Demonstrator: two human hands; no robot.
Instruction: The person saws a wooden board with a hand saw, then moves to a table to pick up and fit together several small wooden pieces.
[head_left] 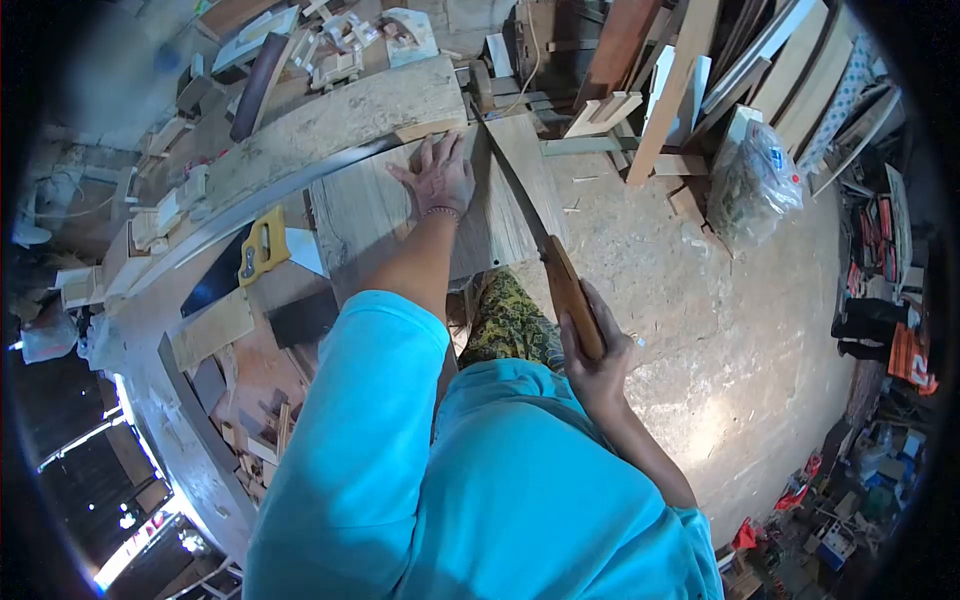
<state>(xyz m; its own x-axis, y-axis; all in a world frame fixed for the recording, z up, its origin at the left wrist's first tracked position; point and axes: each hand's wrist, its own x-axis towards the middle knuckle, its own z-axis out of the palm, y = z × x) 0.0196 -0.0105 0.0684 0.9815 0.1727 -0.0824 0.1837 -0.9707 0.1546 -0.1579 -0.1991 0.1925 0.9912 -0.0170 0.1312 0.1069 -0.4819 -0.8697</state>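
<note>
My left hand [445, 180] lies flat with fingers spread on a light wood-grain board [365, 205], pressing near its far edge. In my right hand [600, 350] is the wooden handle of a handsaw [570, 295], with the fingers wrapped round its near end. The long, narrow, dark saw blade [518, 190] points away from me and crosses the right part of the board, to the right of my left hand. The board's right end sticks out beyond the blade, over the floor.
A second saw with a yellow handle [262, 248] lies left of the board. Behind is a long pale plank [340, 110], with wood offcuts [345, 50] beyond it. Planks [680, 90] lean at the back right beside a filled plastic bag [755, 185]. Concrete floor [700, 310] spreads to my right.
</note>
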